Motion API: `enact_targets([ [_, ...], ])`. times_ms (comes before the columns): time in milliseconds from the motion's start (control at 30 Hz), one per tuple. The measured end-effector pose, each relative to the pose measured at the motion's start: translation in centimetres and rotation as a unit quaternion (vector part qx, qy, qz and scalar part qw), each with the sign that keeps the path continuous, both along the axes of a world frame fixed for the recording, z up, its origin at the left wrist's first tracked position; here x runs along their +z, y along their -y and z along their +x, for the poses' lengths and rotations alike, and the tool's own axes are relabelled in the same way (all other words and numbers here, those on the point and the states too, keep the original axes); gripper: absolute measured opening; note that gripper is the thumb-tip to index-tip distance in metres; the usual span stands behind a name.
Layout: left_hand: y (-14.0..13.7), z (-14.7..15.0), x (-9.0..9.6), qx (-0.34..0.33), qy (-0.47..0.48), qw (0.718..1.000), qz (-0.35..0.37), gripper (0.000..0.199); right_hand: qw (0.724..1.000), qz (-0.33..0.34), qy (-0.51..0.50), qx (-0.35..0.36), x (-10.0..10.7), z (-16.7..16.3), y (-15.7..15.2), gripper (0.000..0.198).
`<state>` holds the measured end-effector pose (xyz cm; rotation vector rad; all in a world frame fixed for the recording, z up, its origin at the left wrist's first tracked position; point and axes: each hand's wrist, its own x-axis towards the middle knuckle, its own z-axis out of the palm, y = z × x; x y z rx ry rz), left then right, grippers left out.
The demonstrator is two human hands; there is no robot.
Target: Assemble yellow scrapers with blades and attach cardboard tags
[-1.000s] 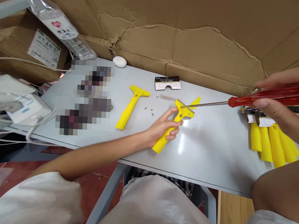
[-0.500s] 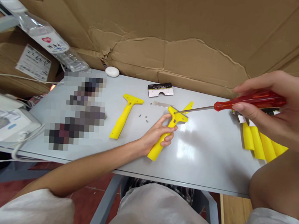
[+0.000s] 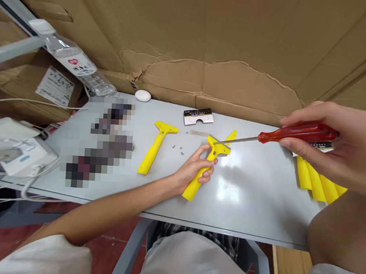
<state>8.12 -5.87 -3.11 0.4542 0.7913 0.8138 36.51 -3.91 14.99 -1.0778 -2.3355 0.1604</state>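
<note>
Right now my left hand (image 3: 195, 171) is closed around the handle of a yellow scraper (image 3: 192, 189), thumb and fingers wrapped about it. Taking twelve o'clock as straight away from me, the scraper's head points to one o'clock, just past my grip, and the butt of its handle sticks out at seven. My right hand (image 3: 346, 143) is at three o'clock from that head, well apart from the left, and grips the red handle of a screwdriver (image 3: 295, 132). The shaft runs toward nine o'clock, and its tip meets the scraper's head, though I cannot tell how it is seated.

Just beyond the head, toward one o'clock, a yellow piece (image 3: 233, 135) shows. Close by at ten o'clock lies a thin metal blade (image 3: 199, 133); at eleven, farther off, a black and white card (image 3: 198, 119). Some small screws (image 3: 173, 146) lie at nine o'clock, between my left hand's scraper and a second scraper (image 3: 152, 151), whose head is turned to one o'clock. Between three and four, partly behind my right hand and arm, more yellow handles (image 3: 318, 182) lie side by side on the table (image 3: 256, 207).
</note>
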Motion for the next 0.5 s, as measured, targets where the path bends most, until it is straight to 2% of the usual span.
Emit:
enact_targets([
  [100,-0.05,-0.06,0.06,0.002,0.001,1.0,-0.002,0.074,1.0,0.011,-0.015,0.0,-0.37,-0.68,-0.11,0.018],
  [367,0.06,-0.03,0.04,-0.005,-0.012,1.0,-0.001,0.075,0.998,-0.01,-0.018,0.058,0.05,-1.03,0.46,0.032],
  [500,0.1,-0.06,0.08,-0.004,-0.011,1.0,0.002,0.073,0.999,0.039,0.002,0.01,-0.2,-1.17,0.25,0.015],
])
